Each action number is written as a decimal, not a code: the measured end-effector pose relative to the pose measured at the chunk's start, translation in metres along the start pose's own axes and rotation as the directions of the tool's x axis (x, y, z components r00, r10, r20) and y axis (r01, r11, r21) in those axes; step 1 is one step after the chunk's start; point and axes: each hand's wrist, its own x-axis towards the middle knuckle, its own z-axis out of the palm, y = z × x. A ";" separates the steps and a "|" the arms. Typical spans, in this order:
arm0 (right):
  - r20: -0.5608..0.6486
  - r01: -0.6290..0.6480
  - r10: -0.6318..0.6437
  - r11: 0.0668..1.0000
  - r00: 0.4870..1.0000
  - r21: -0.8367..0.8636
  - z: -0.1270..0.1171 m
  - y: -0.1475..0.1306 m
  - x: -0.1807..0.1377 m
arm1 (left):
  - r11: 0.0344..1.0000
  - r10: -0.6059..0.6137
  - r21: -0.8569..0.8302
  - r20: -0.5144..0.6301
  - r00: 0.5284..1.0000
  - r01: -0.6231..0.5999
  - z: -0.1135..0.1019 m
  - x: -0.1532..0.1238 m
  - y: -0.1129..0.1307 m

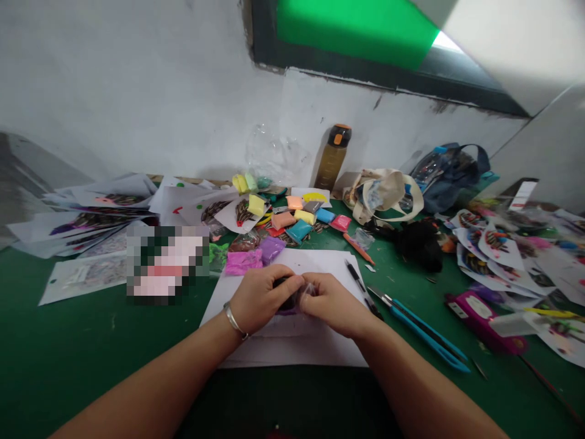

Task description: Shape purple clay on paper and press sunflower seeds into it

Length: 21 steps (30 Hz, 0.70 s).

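Both my hands meet over white paper (pixel 260 344) on the green table. My left hand (pixel 265 296) has its fingers curled round something dark with a purple edge, mostly hidden by the hand. With fingertips pressed together, my right hand (pixel 331 302) pinches a crinkled clear plastic wrapper (pixel 307 294) at the same spot. A pink clay packet (pixel 244 262) and a purple clay packet (pixel 272 249) lie just beyond my left hand. To the right of my right hand lie a black pen (pixel 359 280) and a blue utility knife (pixel 425 332).
Several coloured clay packets (pixel 299 231) are heaped behind the paper. An orange-capped bottle (pixel 333 158) stands against the wall. Stacked printed sheets (pixel 105 207) spread across the left; cards (pixel 493 250) and a magenta box (pixel 484 323) lie right. A cream bag (pixel 384 192) sits at the back.
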 end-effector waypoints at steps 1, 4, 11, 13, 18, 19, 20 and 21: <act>-0.019 0.000 0.000 1.000 1.000 0.002 0.000 0.000 0.000 | 1.000 -0.005 -0.005 -0.009 1.000 0.005 -0.001 0.001 0.000; 0.005 0.013 -0.014 0.990 1.000 0.139 -0.003 -0.002 0.000 | 0.999 -0.040 -0.036 -0.050 0.998 0.039 -0.004 0.002 -0.001; 0.011 0.041 -0.045 0.974 0.999 0.225 -0.002 -0.001 0.001 | 0.992 -0.095 -0.095 -0.091 0.991 0.086 -0.006 0.003 0.001; -0.017 0.031 -0.029 0.985 0.999 0.171 0.000 0.000 0.001 | 0.992 -0.091 -0.091 -0.091 0.992 0.082 -0.005 0.002 0.001; -0.051 0.021 -0.023 0.999 0.998 -0.039 0.002 0.004 0.003 | 0.996 -0.057 -0.073 -0.051 0.997 0.053 -0.001 0.001 0.000; -0.069 0.020 -0.025 0.997 0.997 -0.079 0.001 0.004 0.003 | 0.997 -0.051 -0.068 -0.047 0.998 0.047 -0.001 0.000 0.000; -0.091 0.016 -0.027 0.993 0.995 -0.116 0.001 0.004 0.003 | 0.997 -0.045 -0.066 -0.046 0.998 0.042 -0.001 0.000 0.000; -0.113 0.013 -0.030 0.988 0.993 -0.151 0.001 0.004 0.003 | 0.997 -0.043 -0.065 -0.046 0.998 0.040 -0.001 0.000 0.000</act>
